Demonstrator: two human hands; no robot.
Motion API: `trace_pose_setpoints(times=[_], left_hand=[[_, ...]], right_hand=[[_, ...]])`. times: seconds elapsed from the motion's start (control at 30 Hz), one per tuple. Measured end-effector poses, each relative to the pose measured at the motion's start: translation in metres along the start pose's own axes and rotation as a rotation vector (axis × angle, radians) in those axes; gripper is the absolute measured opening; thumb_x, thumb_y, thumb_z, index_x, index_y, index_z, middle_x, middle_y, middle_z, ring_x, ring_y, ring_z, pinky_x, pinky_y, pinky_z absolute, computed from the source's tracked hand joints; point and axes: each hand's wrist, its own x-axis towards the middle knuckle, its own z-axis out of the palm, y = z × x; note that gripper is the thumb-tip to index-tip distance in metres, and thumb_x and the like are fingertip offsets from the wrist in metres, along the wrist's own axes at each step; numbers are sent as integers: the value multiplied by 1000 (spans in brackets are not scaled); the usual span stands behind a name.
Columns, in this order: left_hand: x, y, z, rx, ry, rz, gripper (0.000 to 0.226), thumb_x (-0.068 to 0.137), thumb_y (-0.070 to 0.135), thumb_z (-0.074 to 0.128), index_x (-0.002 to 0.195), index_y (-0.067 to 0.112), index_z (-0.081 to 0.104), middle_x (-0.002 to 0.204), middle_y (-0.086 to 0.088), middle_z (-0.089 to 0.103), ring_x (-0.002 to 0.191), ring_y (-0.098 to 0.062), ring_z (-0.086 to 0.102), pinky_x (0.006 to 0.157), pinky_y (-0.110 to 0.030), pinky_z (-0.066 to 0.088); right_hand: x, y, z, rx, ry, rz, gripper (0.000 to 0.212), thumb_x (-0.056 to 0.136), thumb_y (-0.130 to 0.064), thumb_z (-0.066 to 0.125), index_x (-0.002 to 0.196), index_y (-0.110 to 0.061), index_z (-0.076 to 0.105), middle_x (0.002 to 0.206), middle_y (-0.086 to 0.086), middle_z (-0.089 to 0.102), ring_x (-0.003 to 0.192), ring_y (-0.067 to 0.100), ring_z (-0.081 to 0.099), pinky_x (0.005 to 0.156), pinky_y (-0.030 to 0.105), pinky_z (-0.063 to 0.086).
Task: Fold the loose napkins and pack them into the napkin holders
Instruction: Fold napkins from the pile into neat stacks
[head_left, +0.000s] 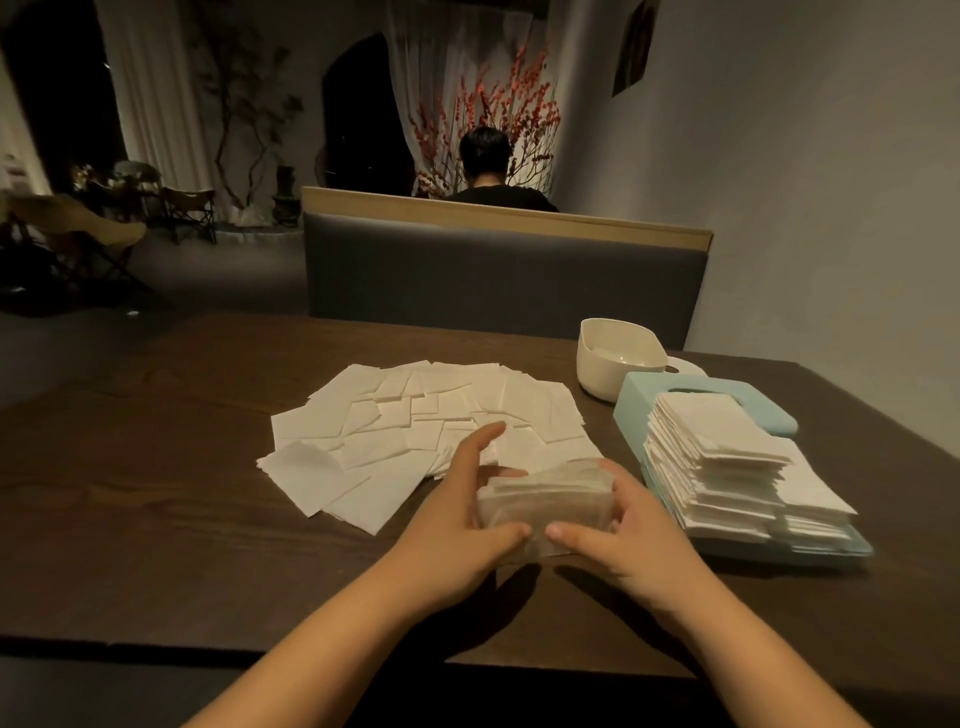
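**Lower centre: both hands on a small napkin stack**

Lower centre of frame, on the dark wood table (156, 519), sits a small stack of folded napkins (543, 501), blurred & greyish, edges roughly squared. Loose napkins (415, 415) lie spread flat in an overlapping heap at centre, white, w/ creases. At right a tall stack of folded napkins (722, 462) rests on a light-blue napkin holder (631, 402); a cream holder (608, 358) stands just behind it. Left hand (467, 499) cups the small stack's left side, fingers curved round it, thumb along the near edge. Right hand (618, 525) grips the right side, thumb on the near edge, tip close to the left thumb. Both forearms rise from the bottom edge, converging on the stack.
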Motion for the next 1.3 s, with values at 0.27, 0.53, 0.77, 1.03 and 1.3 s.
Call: trace_pose_setpoints(times=[0.27, 0.53, 0.77, 1.03, 1.3], left_hand=[[-1, 6, 4, 69, 37, 31, 93, 86, 1, 65, 134, 65, 18, 124, 12, 52, 105, -6, 63, 88, -29, 58], [-3, 16, 10, 114, 15, 112, 102, 84, -6, 56, 123, 79, 16, 122, 16, 46, 98, 3, 58, 85, -24, 55], [-4, 8, 4, 138, 47, -20, 84, 89, 11, 65, 126, 71, 21, 132, 6, 55, 112, -13, 62, 100, -37, 54], [-2, 9, 4, 123, -6, 42, 82, 94, 10, 58, 130, 71, 17, 125, 24, 49, 114, 2, 52, 93, -19, 51], [5, 17, 12, 137, -104, -27, 89, 75, 35, 68, 131, 70, 9, 121, 10, 44, 103, -14, 60, 85, -20, 53]], right_hand=[[-7, 1, -9, 12, 25, 28, 51, 79, -1, 77, 119, -27, 58, 111, -3, 68, 97, 5, 68, 78, 25, 59], [-7, 4, -8, -146, 60, -105, 56, 81, -9, 78, 122, -40, 55, 107, -19, 63, 108, -1, 58, 91, 17, 48], [-12, 4, -13, -217, 19, 14, 51, 85, -13, 75, 123, -38, 53, 114, -13, 59, 93, -5, 61, 72, 9, 50], [-6, 2, -7, -110, 63, -52, 41, 86, -11, 73, 117, -35, 59, 108, -15, 63, 97, -2, 61, 78, 17, 54], [3, -4, -11, -285, -78, 0, 65, 76, -28, 85, 128, -44, 50, 133, -26, 49, 122, -10, 41, 88, 6, 33]])
